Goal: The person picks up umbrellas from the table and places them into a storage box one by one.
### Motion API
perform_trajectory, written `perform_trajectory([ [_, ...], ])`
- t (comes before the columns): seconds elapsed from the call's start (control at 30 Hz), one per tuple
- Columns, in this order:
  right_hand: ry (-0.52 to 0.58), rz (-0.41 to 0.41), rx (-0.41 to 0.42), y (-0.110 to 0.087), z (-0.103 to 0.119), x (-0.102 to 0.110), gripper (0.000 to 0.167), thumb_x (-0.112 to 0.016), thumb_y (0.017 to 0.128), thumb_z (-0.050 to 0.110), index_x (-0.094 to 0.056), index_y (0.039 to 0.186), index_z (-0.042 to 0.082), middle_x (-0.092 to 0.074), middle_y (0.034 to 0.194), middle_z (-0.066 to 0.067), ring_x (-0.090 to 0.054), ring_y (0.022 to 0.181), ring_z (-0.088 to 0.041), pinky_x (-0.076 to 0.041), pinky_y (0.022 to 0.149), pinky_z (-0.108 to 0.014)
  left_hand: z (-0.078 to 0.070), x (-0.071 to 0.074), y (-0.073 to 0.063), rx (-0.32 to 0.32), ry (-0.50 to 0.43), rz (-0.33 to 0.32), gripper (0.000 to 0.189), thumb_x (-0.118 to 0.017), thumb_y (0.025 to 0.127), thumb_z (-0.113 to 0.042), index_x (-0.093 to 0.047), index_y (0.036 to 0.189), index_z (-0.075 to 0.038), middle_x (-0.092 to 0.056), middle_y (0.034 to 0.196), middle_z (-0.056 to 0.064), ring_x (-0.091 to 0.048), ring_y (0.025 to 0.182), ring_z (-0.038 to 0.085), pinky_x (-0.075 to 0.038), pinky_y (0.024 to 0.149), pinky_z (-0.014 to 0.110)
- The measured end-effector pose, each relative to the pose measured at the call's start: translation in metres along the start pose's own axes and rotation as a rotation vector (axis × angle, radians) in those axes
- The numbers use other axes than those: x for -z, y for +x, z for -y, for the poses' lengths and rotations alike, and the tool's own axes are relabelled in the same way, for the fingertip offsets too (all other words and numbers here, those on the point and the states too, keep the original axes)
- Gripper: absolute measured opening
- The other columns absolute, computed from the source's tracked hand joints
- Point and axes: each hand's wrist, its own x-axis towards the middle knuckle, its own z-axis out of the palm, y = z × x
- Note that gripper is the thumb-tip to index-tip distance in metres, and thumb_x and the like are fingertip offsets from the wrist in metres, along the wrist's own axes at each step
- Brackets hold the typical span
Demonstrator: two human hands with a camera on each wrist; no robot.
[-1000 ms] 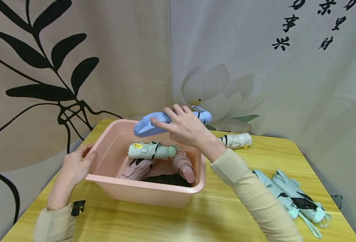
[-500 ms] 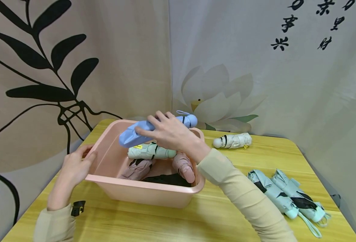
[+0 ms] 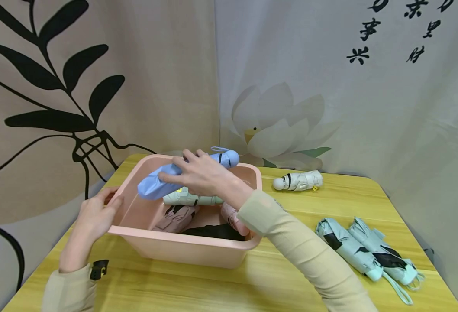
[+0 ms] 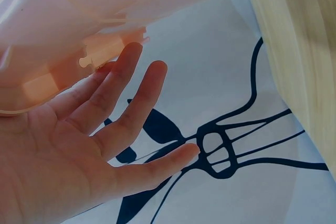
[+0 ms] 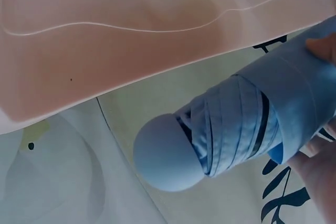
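Observation:
A blue folding umbrella point(image 3: 159, 182) is gripped around its middle by my right hand point(image 3: 201, 173), which holds it over the pink plastic basin point(image 3: 190, 240). Its rounded handle end point(image 5: 168, 153) and wrapped fabric fill much of the right wrist view. At the basin's left rim, my left hand point(image 3: 98, 214) holds on with the thumb over the edge; several fingers spread outside below the rim in the left wrist view. Inside the basin lie a pale green umbrella point(image 3: 180, 197), partly hidden by the blue one, two pinkish umbrellas, one at left point(image 3: 176, 219), and a black item point(image 3: 215, 232).
A white folded umbrella point(image 3: 301, 181) lies on the wooden table point(image 3: 283, 277) behind and right of the basin. Two pale blue-green umbrellas point(image 3: 349, 249) lie side by side at the right. A printed cloth backdrop point(image 3: 166, 78) hangs behind the table.
My right hand has carried the blue umbrella left and lower over the basin, uncovering the white umbrella's near end. My left hand stays at the rim.

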Motion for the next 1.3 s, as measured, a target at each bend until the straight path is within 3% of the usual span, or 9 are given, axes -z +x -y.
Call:
perform_trajectory([
  [0.23,-0.008,0.007,0.028,0.010,0.007,-0.002,0.042,-0.044,0.098,0.028,-0.040,0.139,0.039,-0.050,0.133,-0.003,-0.056,0.104,-0.021,-0.053,0.073,-0.029,0.001,0.000,0.000,-0.001,-0.001,0.002,0.056,-0.034,0.101,-0.037,-0.042,0.138,0.004,-0.051,0.129,0.033,-0.047,0.116,0.050,-0.042,0.090,0.060],
  [0.47,-0.007,0.016,0.062,0.016,0.016,-0.010,0.046,-0.043,0.096,0.050,-0.038,0.141,0.039,-0.051,0.130,-0.004,-0.055,0.107,-0.021,-0.054,0.078,-0.030,-0.001,-0.001,0.000,-0.014,-0.002,-0.006,0.055,-0.034,0.101,-0.037,-0.043,0.137,0.004,-0.053,0.128,0.032,-0.045,0.117,0.051,-0.041,0.090,0.059],
  [0.6,-0.010,0.039,0.070,0.015,0.020,-0.015,0.045,-0.047,0.096,0.036,-0.037,0.141,0.040,-0.051,0.129,-0.003,-0.053,0.106,-0.021,-0.052,0.076,-0.029,-0.001,-0.001,-0.001,-0.016,0.000,-0.008,0.055,-0.034,0.101,-0.037,-0.043,0.137,0.005,-0.052,0.128,0.033,-0.045,0.118,0.051,-0.040,0.091,0.060],
  [0.87,0.012,0.138,0.091,0.015,0.027,-0.025,0.050,-0.039,0.101,0.019,-0.031,0.145,0.041,-0.045,0.140,-0.004,-0.054,0.101,-0.018,-0.051,0.067,-0.025,0.000,0.000,0.000,-0.007,-0.001,-0.004,0.056,-0.035,0.101,-0.037,-0.042,0.137,0.005,-0.051,0.129,0.034,-0.045,0.118,0.052,-0.040,0.092,0.061],
  [1.3,0.032,0.270,0.107,0.018,0.031,-0.035,0.056,-0.048,0.099,0.019,-0.026,0.148,0.037,-0.040,0.146,-0.004,-0.054,0.114,-0.020,-0.053,0.072,-0.026,0.000,0.000,0.000,-0.011,0.004,-0.004,0.055,-0.034,0.101,-0.036,-0.042,0.137,0.005,-0.051,0.129,0.033,-0.046,0.117,0.051,-0.040,0.091,0.060],
])
